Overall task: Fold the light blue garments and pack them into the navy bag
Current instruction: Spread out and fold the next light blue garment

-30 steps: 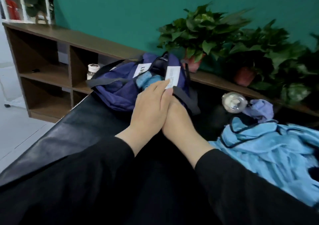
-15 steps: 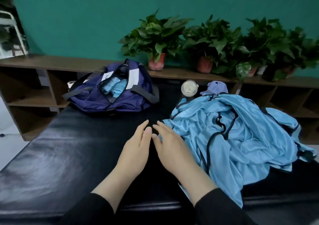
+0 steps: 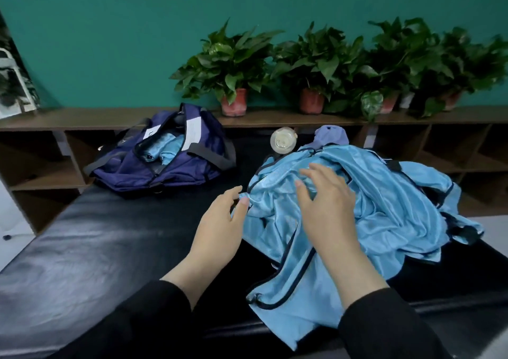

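- black padded bench top (image 3: pixel 82 248) fills the near view, and both hands are out over it, black sleeves at the bottom edge.
- left hand (image 3: pixel 220 229) sits at the left edge of the heap of light blue garments (image 3: pixel 384 215), fingers relaxed and loosely spread, fingertips just at the fabric's edge; whether they touch it, can't tell. it grips nothing.
- right hand (image 3: pixel 327 204) is over the top of the heap, fingers fanned wide and straight, palm down; no cloth is pinched that i can see, and i can't say for sure it presses the fabric.
- the heap lies crumpled on the right half of the bench, shiny cloth with dark navy trim, one flap hanging over the near edge.
- navy bag (image 3: pixel 165 163) sits at the far left of the bench, well apart from the heap, zip open, white labels on it, grey straps draped over.
- inside its mouth, folded light blue pieces (image 3: pixel 162 149) show already.
- just behind the heap, a clear plastic bottle (image 3: pixel 283 140) lies with its round end toward us, and a lavender cloth (image 3: pixel 331 137) beside it, touching the heap's far edge.
- brown wooden shelf unit (image 3: pixel 82 118) runs along the teal wall (image 3: pixel 110 28), with potted plants (image 3: pixel 233 64) lined up on top.
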